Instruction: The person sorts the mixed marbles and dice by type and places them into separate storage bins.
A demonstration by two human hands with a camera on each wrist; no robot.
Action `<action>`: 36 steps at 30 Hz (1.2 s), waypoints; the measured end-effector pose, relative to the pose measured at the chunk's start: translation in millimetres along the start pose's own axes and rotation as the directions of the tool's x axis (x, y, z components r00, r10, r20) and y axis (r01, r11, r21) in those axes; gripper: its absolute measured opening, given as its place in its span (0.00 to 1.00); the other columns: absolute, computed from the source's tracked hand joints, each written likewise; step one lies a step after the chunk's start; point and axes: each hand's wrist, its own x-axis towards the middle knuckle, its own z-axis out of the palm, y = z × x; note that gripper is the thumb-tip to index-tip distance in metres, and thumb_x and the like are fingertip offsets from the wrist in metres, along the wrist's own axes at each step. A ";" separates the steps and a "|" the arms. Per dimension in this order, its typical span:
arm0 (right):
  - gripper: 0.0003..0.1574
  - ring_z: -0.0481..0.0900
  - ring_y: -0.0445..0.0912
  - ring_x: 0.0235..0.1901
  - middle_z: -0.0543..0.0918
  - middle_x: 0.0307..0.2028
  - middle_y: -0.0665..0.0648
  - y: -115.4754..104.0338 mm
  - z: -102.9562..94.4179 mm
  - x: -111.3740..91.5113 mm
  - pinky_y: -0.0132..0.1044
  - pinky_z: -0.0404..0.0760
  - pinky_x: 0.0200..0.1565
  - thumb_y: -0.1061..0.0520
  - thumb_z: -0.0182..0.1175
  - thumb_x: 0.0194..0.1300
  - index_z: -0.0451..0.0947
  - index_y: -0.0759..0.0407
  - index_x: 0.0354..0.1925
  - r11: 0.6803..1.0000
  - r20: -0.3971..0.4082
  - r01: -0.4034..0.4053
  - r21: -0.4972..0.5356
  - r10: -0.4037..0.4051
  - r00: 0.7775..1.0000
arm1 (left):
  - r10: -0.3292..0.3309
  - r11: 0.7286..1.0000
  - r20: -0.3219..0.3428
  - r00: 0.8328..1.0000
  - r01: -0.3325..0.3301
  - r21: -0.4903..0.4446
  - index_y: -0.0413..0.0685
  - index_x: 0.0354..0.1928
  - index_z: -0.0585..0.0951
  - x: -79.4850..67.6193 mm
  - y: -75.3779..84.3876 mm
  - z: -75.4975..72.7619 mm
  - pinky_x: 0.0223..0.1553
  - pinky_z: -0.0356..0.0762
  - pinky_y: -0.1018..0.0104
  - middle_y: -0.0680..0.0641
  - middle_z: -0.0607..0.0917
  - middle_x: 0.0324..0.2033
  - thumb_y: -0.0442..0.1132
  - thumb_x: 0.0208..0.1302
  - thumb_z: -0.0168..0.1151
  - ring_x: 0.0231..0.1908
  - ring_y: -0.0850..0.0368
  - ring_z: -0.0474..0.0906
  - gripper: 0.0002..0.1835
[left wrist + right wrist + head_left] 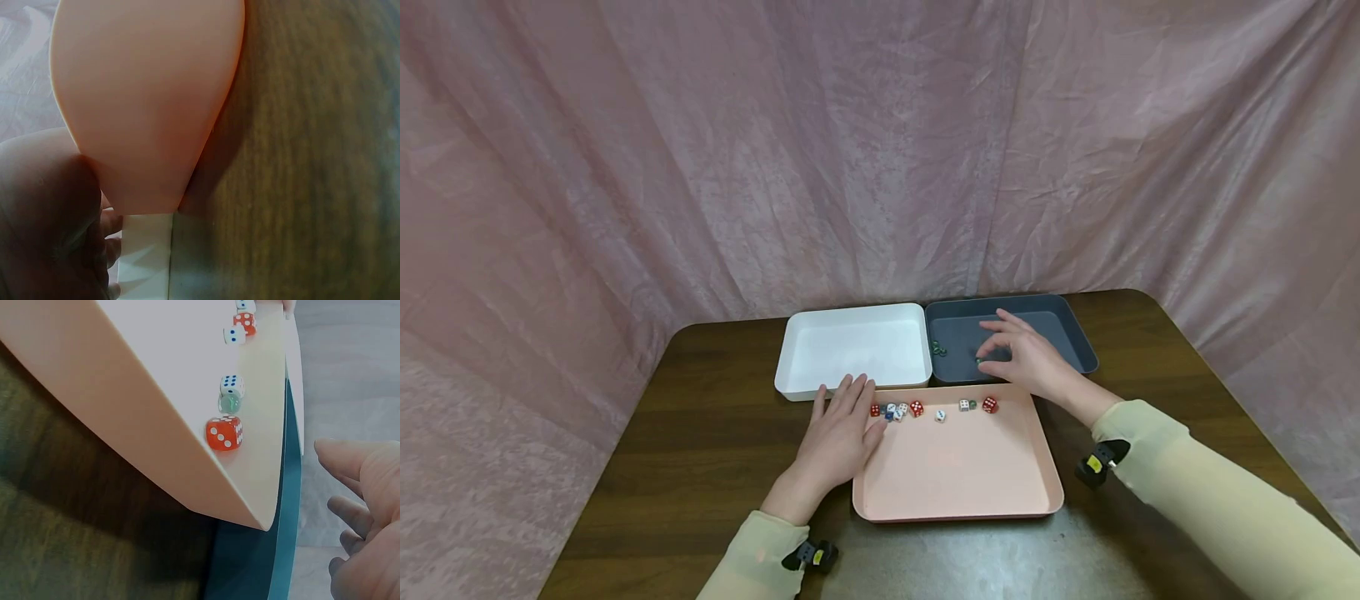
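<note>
My right hand (1022,354) is over the dark grey tray (1060,312), with a small green glass marble (978,361) pinched between thumb and index fingertip; its other fingers are spread. Several green marbles (938,350) lie at that tray's left side. My left hand (838,437) is open, fingers extended, over the left back corner of the pink tray (955,483). Along the pink tray's back side sit red dice (990,405), white dice (941,416) and another green marble (230,403) beside a white die (232,385). Near the left fingers, dice cluster with small bluish pieces (889,416).
A white tray (857,312) stands at the back left, side by side with the dark grey one, both behind the pink tray. Brown wooden table (700,433) surrounds them. A pink curtain (850,150) hangs behind the table's back edge.
</note>
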 end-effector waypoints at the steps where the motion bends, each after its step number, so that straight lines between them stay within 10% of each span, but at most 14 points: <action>1: 0.07 0.48 0.63 0.86 0.73 0.78 0.66 0.7 0.0 1.6 0.73 0.60 0.76 0.60 0.77 0.70 0.93 0.57 0.46 1.000 0.000 -0.005 -0.002 0.005 1.000 | 0.000 1.000 0.000 1.000 0.000 -0.001 0.43 0.86 0.64 0.1 0.0 0.1 0.83 0.38 0.33 0.40 0.63 0.85 0.56 0.87 0.55 0.86 0.40 0.50 0.38; 36: 0.06 0.54 0.68 0.84 0.77 0.74 0.71 18.3 17.0 49.6 0.72 0.60 0.77 0.59 0.76 0.71 0.93 0.59 0.45 0.989 0.022 -0.037 -0.142 0.040 0.999 | 0.000 1.000 0.001 1.000 0.000 -0.007 0.44 0.87 0.63 1.4 0.0 3.8 0.83 0.37 0.33 0.41 0.62 0.85 0.57 0.87 0.55 0.86 0.41 0.49 0.38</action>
